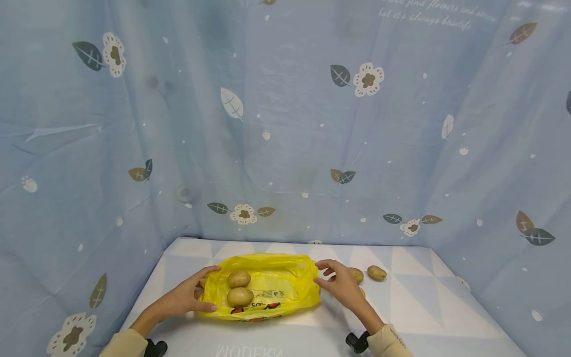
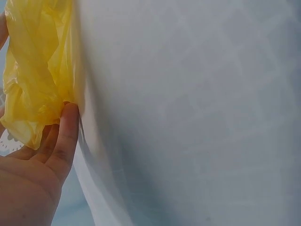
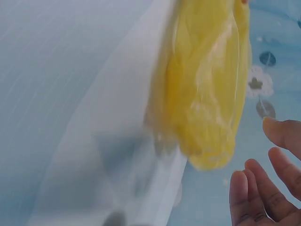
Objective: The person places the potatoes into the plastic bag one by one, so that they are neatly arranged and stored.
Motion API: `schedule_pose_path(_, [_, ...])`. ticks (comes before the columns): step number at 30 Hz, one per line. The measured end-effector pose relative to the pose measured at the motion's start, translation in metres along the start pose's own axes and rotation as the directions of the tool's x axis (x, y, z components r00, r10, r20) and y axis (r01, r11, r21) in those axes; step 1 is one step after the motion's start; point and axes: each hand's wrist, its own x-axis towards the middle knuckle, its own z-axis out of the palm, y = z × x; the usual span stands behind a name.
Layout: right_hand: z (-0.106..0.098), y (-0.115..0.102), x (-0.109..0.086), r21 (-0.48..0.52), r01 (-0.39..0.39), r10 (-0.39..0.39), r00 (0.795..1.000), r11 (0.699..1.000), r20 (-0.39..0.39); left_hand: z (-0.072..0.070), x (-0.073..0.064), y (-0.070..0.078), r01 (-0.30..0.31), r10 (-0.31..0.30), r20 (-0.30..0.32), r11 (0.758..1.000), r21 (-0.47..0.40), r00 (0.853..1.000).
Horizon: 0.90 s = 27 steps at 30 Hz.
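Note:
A yellow plastic bag (image 1: pixel 308 292) lies on the table with its mouth spread open toward me. Two potatoes (image 1: pixel 240 297) sit inside at its left part. My left hand (image 1: pixel 180 296) holds the bag's left end, thumb on the near rim and forefinger at the far rim. In the left wrist view, fingers (image 2: pixel 69 136) touch the crumpled yellow plastic. By the bag's right end is my right hand (image 1: pixel 343 285), fingers loosely bent. The right wrist view shows that hand apart from the bag (image 3: pixel 207 94), nothing between thumb and fingers.
Right of the bag lie more potatoes (image 1: pixel 376 273), some partly hidden behind my right hand. Something potato-coloured (image 1: pixel 202 283) peeks out beside my left hand. The table (image 1: pixel 415 297) has a triangle-patterned cover, and a blue printed curtain (image 1: pixel 285 148) surrounds it.

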Motion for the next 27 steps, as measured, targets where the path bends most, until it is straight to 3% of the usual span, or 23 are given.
schedule_pose_path(8, [-0.024,0.022,-0.015,-0.023,-0.06,0.058,0.993,0.998,-0.098,0.001,-0.002,0.0,0.011,-0.011,0.0,1.0,-0.005,1.0])
schedule_pose_path(14, [-0.045,0.041,-0.028,-0.014,-0.143,0.141,0.985,0.99,-0.098,0.0,-0.001,0.0,0.007,-0.006,0.023,1.0,-0.03,1.0])
schedule_pose_path(27, [-0.068,0.072,-0.043,-0.098,-0.214,0.207,0.975,0.972,-0.08,0.0,-0.001,-0.001,0.022,-0.022,0.007,0.999,-0.024,1.0])
